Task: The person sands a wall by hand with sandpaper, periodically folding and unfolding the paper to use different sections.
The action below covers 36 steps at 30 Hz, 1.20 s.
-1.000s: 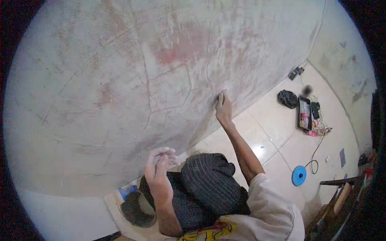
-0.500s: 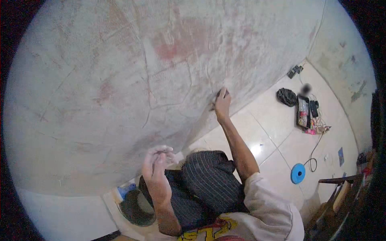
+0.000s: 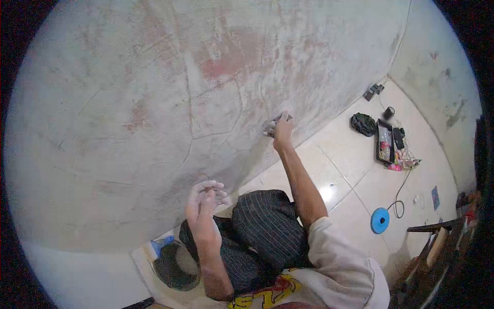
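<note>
Right hand (image 3: 282,132): I see it stretched out at arm's length and pressed against the wall, fingers closed around a small dark piece; white dust covers the fingers.
Small dark piece (image 3: 282,118): it sits under the right fingertips, flat against the wall, low down and just above the line where wall meets floor. I cannot tell from here what it is made of.
Left hand (image 3: 206,206): raised in front of the lower wall, fingers loosely bent and bunched, holding nothing; also dusted white. I cannot tell whether the fingertips touch the plaster.
Wall (image 3: 154,103): pale, scuffed plaster with reddish patches and thin cracks; it fills most of the view.
Floor (image 3: 350,170): glossy cream tiles running off to the right of the right arm.
Knee (image 3: 265,221): in dark pinstriped cloth, bent up between the two arms.
Sleeve (image 3: 345,257): light-coloured, on the right arm, at the lower edge of the view.
Blue disc (image 3: 380,220): lies on the tiles well apart from the right hand, with a dark cable (image 3: 401,193) looping beside it.
Black bundle (image 3: 363,124): on the floor near the wall, just beside an open tray (image 3: 387,147) of small mixed items.
Dark round object (image 3: 176,265): on the floor below the left hand, next to something blue; too blurred to name.
</note>
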Tool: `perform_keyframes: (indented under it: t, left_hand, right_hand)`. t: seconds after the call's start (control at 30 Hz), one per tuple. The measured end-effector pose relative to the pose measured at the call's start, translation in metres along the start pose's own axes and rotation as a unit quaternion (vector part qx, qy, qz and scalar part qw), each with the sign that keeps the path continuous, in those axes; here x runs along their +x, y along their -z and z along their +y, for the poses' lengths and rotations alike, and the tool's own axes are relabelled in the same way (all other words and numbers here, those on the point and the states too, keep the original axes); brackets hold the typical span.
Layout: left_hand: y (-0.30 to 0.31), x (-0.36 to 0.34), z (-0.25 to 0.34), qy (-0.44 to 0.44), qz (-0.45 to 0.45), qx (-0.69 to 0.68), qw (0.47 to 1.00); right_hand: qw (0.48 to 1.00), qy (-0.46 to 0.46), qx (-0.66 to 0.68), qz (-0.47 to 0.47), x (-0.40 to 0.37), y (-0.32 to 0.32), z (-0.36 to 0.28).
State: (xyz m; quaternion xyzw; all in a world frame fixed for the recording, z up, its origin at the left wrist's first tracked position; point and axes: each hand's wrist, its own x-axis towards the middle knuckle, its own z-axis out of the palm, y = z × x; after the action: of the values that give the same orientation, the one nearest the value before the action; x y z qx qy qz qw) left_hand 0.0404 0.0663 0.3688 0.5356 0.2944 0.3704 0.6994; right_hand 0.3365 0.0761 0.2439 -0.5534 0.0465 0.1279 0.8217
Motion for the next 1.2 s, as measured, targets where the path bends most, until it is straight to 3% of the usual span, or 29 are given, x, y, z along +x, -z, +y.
perform_keyframes:
  t: [0.03,0.07,0.1,0.17,0.2,0.33,0.4,0.43,0.5,0.57,0.67,0.87,0.93,0.97,1.03,1.1,1.17,1.2]
  left_hand:
    - [-0.001,-0.001,0.001,0.017,0.006,0.0,1.0]
    - [0.0,-0.004,0.001,0.014,0.006,-0.005,1.0]
    - [0.002,-0.004,0.001,-0.004,0.003,0.005,1.0]
    - [0.002,-0.003,0.001,-0.027,-0.005,0.014,1.0]
    - [0.002,-0.004,0.003,-0.015,0.0,0.014,1.0]
    - [-0.003,-0.003,0.003,-0.008,-0.011,0.004,1.0]
    - [-0.004,-0.002,0.0,-0.001,-0.017,0.011,1.0]
    - [-0.005,-0.001,0.0,0.0,-0.017,0.014,1.0]
    - [-0.005,-0.005,0.0,-0.002,-0.019,0.019,1.0]
    - [-0.008,-0.002,0.0,-0.002,-0.02,0.028,0.999]
    - [-0.006,-0.004,-0.003,-0.003,-0.008,0.044,0.999]
    - [-0.003,-0.002,-0.004,-0.021,-0.003,0.043,0.999]
    - [-0.003,0.004,-0.006,-0.036,-0.018,0.049,0.998]
    - [-0.004,0.003,-0.004,-0.044,-0.019,0.043,0.998]
    - [-0.006,0.0,-0.003,-0.013,-0.001,0.017,1.0]
    - [-0.003,0.003,-0.008,-0.033,-0.007,0.0,0.999]
    - [-0.008,0.001,-0.005,-0.036,-0.019,0.021,0.999]
    - [-0.005,0.001,-0.008,-0.01,-0.017,-0.011,1.0]
  right_hand:
    - [0.998,-0.059,0.009,0.008,0.005,0.003,-0.003]
    - [0.991,0.074,-0.104,-0.03,0.029,0.017,0.024]
    - [0.991,0.082,-0.104,-0.032,0.035,0.022,0.028]
    - [0.954,0.196,-0.207,-0.09,0.034,0.033,0.033]
    - [0.968,0.094,-0.189,-0.137,0.006,0.035,0.001]
    - [0.994,0.056,-0.075,-0.049,0.008,0.018,0.014]
    - [0.998,-0.043,0.023,-0.05,-0.005,0.009,-0.003]
    - [0.998,-0.039,0.026,-0.044,0.0,0.012,0.003]
    - [0.99,0.081,-0.104,-0.053,0.02,0.021,0.021]
    - [0.987,0.042,-0.127,-0.084,0.008,0.024,-0.005]
    - [0.998,0.008,-0.056,-0.008,0.016,0.022,0.011]
    - [0.989,0.034,-0.124,-0.076,0.007,0.022,-0.011]
    - [0.988,0.08,-0.128,0.015,0.022,0.015,-0.008]
    - [0.988,0.088,-0.126,0.012,0.036,0.021,0.012]
    - [0.93,0.252,-0.265,-0.037,0.063,0.036,0.053]
    - [0.995,-0.007,-0.088,-0.042,0.003,0.03,-0.028]
    - [0.987,0.015,-0.125,-0.101,0.037,0.043,-0.01]
    - [0.964,0.119,-0.209,-0.115,0.052,0.047,0.021]
